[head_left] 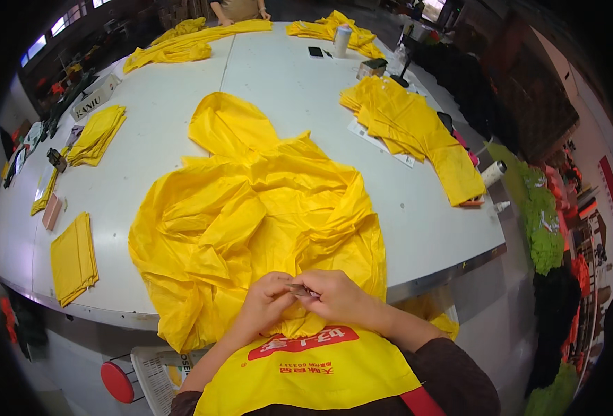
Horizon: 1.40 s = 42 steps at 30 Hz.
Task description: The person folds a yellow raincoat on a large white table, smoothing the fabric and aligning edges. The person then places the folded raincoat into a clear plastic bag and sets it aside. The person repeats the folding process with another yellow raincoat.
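A large yellow hooded garment [306, 191] of thin, wrinkled fabric is spread across the near side of the table, hood pointing away. Its lower edge hangs over the front rim toward my yellow apron. My left hand [268, 301] is closed in a pinch over that lower edge; what lies between its fingertips is hidden. Close beside it, my right hand [334, 297] grips a small metal tool, which looks like thread snips [298, 290], with the tip pointing at my left fingers. The two hands almost touch.
Folded yellow pieces [74, 260] lie at the left, with another stack [97, 135] behind them. A fanned yellow pile [407, 125] covers the right edge. Farther off are a phone [315, 52], a cup [342, 41] and another person's hand [226, 22]. A red round stool [117, 381] stands below.
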Motion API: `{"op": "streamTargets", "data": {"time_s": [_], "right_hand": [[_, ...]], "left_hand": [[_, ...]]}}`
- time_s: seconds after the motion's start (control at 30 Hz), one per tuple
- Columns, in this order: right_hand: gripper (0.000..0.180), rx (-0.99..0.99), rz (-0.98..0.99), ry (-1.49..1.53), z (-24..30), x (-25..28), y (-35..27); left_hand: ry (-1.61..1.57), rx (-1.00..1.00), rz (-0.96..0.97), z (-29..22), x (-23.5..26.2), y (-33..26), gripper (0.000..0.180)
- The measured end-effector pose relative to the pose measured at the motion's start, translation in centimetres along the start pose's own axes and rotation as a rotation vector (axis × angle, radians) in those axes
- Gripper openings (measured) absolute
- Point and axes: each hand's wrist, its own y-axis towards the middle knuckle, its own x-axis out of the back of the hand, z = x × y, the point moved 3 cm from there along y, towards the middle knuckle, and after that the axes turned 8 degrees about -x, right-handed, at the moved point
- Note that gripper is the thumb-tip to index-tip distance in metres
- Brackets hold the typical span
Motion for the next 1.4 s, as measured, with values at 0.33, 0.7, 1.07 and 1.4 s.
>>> {"op": "streamTargets", "data": {"time_s": [0.33, 0.7, 1.07, 1.4], "right_hand": [[0.022, -0.334, 0.224, 0.471, -3.8, 1.7, -0.4], [0.027, -0.161, 0.507, 0.029, -4.5, 1.8, -0.5], [0.033, -0.037, 0.627, -0.329, -4.1, 2.1, 1.0], [0.030, 0.018, 0.677, -0.253, -4.7, 1.2, 1.0]], "left_hand": [[-0.453, 0.400, -0.260, 1.4, -0.4, -0.6, 0.016], [-1.037, 0.550, -0.361, 3.5, -2.0, -1.9, 0.022], [-0.907, 0.547, -0.261, 3.0, -2.6, -1.2, 0.019], [-0.954, 0.622, -0.246, 4.0, -2.9, -1.4, 0.016]]}}
